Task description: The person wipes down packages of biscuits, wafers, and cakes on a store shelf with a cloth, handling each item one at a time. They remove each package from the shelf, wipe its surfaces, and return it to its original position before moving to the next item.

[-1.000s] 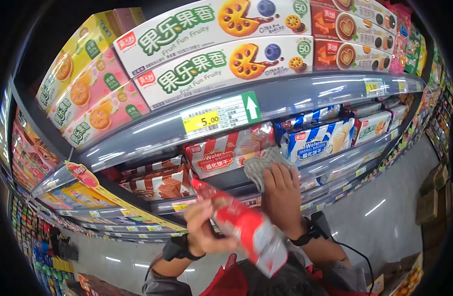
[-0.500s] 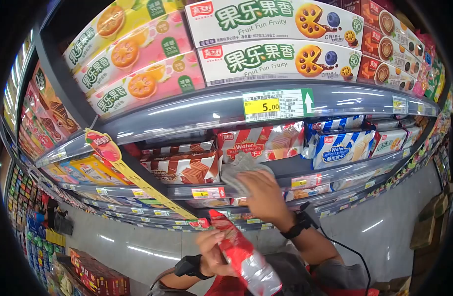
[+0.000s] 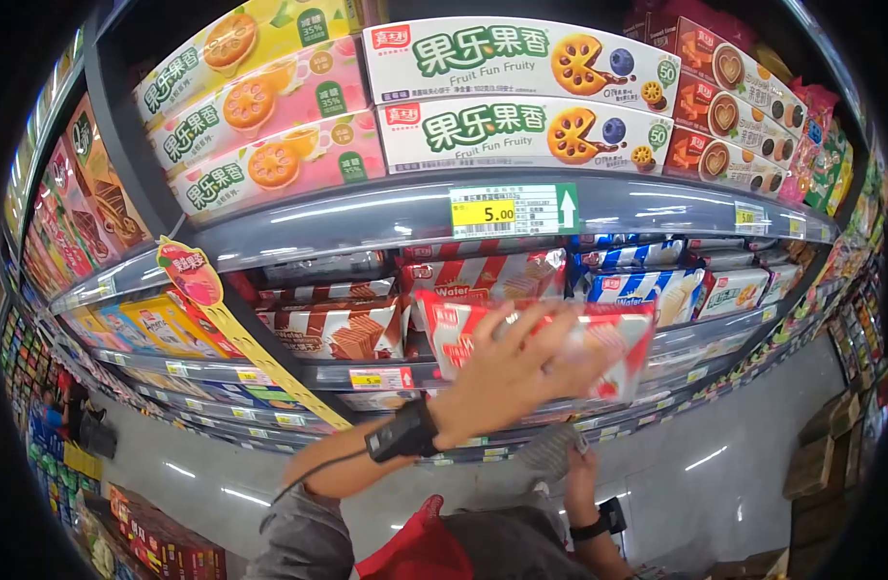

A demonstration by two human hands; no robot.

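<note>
My left hand [image 3: 512,372] is closed on a red and white packet of wafer biscuits [image 3: 620,353], held flat in front of the shelf's front edge. My fingers lie across the packet's face, blurred by motion, and hide its middle. Behind it on the shelf stand similar red-striped wafer packs [image 3: 536,271]. Brown wafer packs [image 3: 343,329] are on the left and blue-striped ones [image 3: 657,290] on the right. Lower down, my right hand [image 3: 581,483] grips a grey cloth [image 3: 545,454], which hangs near my body, apart from the shelf.
Above is a shelf edge with a 5.00 price label [image 3: 497,213], bearing white biscuit boxes [image 3: 521,58] and pink boxes [image 3: 260,101]. A yellow hanging strip [image 3: 251,333] slants down on the left. Cartons [image 3: 835,435] stand on the floor at the right.
My left hand has raised the wafer packet from near my body to the shelf front. My right hand has drawn the cloth off the shelf and down to the right.
</note>
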